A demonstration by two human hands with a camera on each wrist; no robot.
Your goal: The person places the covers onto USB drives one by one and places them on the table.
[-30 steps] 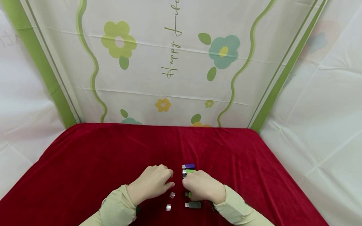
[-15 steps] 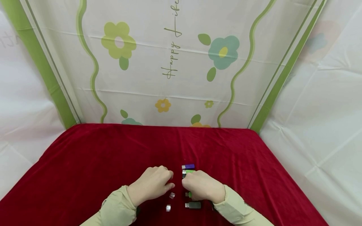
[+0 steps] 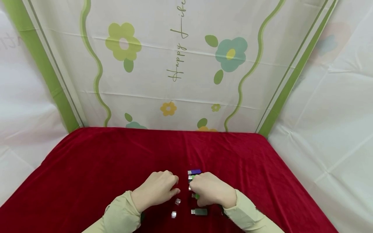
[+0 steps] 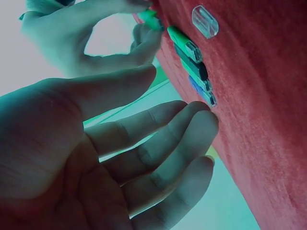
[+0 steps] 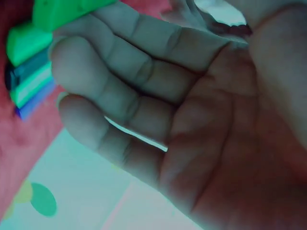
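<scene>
My right hand [image 3: 214, 191] pinches a green USB stick [image 3: 197, 196] between thumb and finger; its bare metal plug points left in the head view. In the right wrist view the green stick's body [image 5: 72, 10] shows at the top edge. Left of it, my left hand [image 3: 157, 189] hovers with relaxed, bent fingers and holds nothing. A clear cap [image 3: 177, 201] lies by the left thumb, and a second clear cap [image 3: 174, 214] lies nearer. Below my right hand rests a dark grey USB stick [image 3: 201, 212] with its plug bare.
Beyond my right hand, several capped USB sticks form a row: a purple one [image 3: 194, 172], a green one [image 3: 192, 177], and, partly hidden, a black one [image 4: 194, 61] and another green one [image 4: 184, 42]. Red cloth [image 3: 116, 155] covers the table; white printed fabric walls [image 3: 180, 90] surround it.
My right hand has shifted slightly away and to the right, and the uncapped green USB stick has moved up with it, off its former spot. My left hand stays where it was.
</scene>
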